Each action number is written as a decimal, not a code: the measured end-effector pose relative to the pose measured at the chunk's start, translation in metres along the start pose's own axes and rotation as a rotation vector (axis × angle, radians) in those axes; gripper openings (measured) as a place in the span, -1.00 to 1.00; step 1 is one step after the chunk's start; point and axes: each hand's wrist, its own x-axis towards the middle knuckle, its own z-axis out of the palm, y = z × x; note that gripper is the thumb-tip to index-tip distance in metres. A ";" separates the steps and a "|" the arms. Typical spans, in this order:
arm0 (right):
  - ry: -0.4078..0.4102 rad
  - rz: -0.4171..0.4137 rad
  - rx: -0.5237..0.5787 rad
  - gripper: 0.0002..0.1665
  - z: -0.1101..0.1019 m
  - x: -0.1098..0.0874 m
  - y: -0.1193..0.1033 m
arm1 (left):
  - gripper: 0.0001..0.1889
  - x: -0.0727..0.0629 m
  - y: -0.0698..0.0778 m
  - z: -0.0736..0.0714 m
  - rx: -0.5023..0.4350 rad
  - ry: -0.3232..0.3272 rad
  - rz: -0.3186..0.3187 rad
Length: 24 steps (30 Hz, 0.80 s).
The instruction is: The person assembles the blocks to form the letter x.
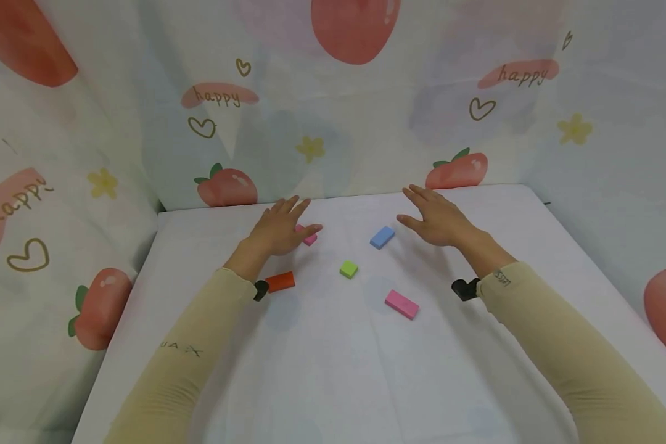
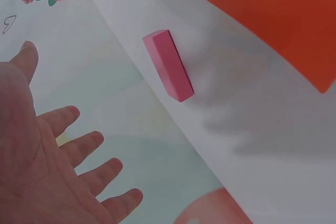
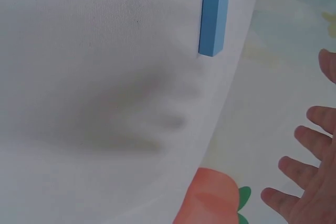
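Observation:
My left hand (image 1: 279,229) hovers over the table's far left with fingers spread, holding nothing. Partly hidden behind it in the head view is a pink block (image 1: 309,239), seen whole in the left wrist view (image 2: 169,66). An orange-red block (image 1: 280,282) lies near the left wrist. My right hand (image 1: 436,217) is likewise raised and spread, holding nothing, to the right of a blue block (image 1: 382,237). Between the arms lie a small green block (image 1: 348,269) and, closer to me, a longer pink block (image 1: 402,304).
A white cloth covers the table (image 1: 322,382). Fruit-printed curtains (image 1: 355,111) hang behind its far edge and along both sides. A dark wrist device (image 1: 465,290) sits under the right sleeve's cuff, another (image 1: 261,290) under the left.

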 end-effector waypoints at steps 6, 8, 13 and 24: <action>0.003 -0.028 0.008 -0.08 -0.001 -0.004 -0.002 | -0.12 -0.002 0.002 -0.001 -0.011 -0.001 0.009; 0.003 -0.036 0.004 -0.09 -0.001 -0.006 -0.001 | -0.12 -0.002 0.003 -0.001 -0.009 0.002 0.013; 0.009 -0.057 0.011 -0.10 -0.002 -0.011 0.001 | -0.12 -0.002 0.007 0.002 -0.022 0.006 0.025; 0.022 -0.060 0.027 -0.11 0.002 -0.017 -0.001 | -0.12 -0.004 0.009 0.006 -0.098 0.035 0.067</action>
